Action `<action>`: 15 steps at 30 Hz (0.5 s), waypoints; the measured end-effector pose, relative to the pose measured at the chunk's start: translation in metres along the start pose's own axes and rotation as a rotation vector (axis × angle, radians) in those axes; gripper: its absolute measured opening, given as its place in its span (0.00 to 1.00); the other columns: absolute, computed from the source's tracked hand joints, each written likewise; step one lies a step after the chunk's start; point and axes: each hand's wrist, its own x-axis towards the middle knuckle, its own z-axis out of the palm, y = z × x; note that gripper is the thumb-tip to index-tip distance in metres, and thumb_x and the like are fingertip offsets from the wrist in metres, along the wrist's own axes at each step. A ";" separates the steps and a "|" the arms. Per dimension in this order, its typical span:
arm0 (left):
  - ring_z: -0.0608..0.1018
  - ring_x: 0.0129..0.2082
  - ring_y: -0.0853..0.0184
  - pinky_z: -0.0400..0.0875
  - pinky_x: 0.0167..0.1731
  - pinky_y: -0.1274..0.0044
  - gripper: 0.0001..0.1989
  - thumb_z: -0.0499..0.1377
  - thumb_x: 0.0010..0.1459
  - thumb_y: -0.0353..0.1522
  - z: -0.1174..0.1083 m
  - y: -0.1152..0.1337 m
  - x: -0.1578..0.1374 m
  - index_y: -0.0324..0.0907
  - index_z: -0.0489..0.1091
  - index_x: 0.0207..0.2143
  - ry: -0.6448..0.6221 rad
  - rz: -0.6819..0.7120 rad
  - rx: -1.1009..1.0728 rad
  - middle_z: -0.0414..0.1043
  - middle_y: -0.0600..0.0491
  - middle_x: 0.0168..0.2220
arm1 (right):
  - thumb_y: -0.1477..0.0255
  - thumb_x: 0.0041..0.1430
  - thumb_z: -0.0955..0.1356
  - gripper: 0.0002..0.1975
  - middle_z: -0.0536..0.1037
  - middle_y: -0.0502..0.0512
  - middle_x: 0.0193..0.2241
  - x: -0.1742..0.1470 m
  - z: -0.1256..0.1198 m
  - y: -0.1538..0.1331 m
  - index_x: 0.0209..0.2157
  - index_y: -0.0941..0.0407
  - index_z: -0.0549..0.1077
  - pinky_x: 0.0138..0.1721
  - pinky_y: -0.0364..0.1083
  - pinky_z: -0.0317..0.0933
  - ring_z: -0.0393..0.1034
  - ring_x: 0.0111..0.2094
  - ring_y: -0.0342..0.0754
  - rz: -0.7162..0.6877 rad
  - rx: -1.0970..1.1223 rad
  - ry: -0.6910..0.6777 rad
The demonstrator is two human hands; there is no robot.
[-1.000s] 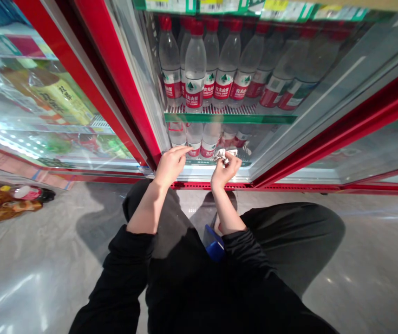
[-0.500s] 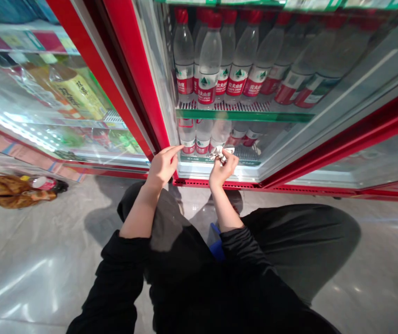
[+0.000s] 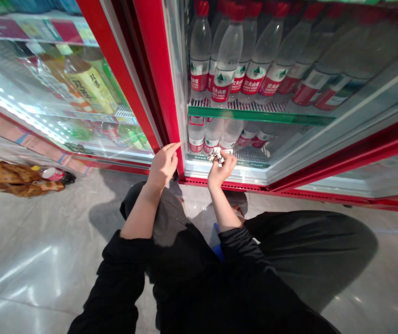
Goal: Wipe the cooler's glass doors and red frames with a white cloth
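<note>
A glass-fronted drinks fridge with a red frame (image 3: 150,65) stands right in front of me. My left hand (image 3: 164,167) is at the lower part of this frame, its index finger stretched out and the others partly bent; whether the fingertip touches the frame I cannot tell. My right hand (image 3: 220,170) pinches a crumpled white wad (image 3: 215,155), like tissue or cloth, against the lower front of the fridge glass. Behind it, water bottles (image 3: 231,131) with red-and-white labels show on the bottom shelf. The wad hides part of the shelf edge.
More red-capped water bottles (image 3: 224,76) fill the shelf above, behind its green front strip (image 3: 261,115). Another fridge section at left holds a yellow-labelled bottle (image 3: 87,83). A brown patterned bag (image 3: 14,178) and a dark-drink bottle (image 3: 54,174) lie on the floor. My bent knees flank my arms.
My view has shifted, so the fridge sits further right. Against the bottles, my right hand has slid left with the wad. My left fingertips have moved left onto the red frame's area.
</note>
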 end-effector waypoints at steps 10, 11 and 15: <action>0.79 0.65 0.61 0.72 0.70 0.68 0.27 0.52 0.69 0.24 -0.009 -0.011 -0.011 0.41 0.74 0.67 -0.002 -0.016 0.021 0.77 0.45 0.65 | 0.77 0.59 0.65 0.16 0.72 0.58 0.43 -0.017 0.001 0.014 0.47 0.54 0.79 0.58 0.58 0.71 0.73 0.49 0.54 -0.020 -0.018 -0.130; 0.79 0.65 0.61 0.72 0.70 0.68 0.27 0.51 0.69 0.24 -0.009 -0.014 -0.012 0.40 0.74 0.67 -0.003 -0.013 0.020 0.77 0.45 0.65 | 0.76 0.60 0.65 0.16 0.72 0.59 0.44 -0.018 0.005 0.010 0.47 0.54 0.79 0.59 0.59 0.70 0.73 0.50 0.55 -0.013 -0.004 -0.091; 0.78 0.65 0.60 0.71 0.71 0.65 0.28 0.50 0.67 0.22 -0.009 -0.023 -0.014 0.38 0.73 0.67 0.007 0.006 0.022 0.77 0.43 0.65 | 0.77 0.61 0.64 0.18 0.71 0.60 0.47 -0.029 0.035 -0.020 0.50 0.53 0.78 0.61 0.58 0.69 0.71 0.54 0.55 -0.001 0.055 -0.072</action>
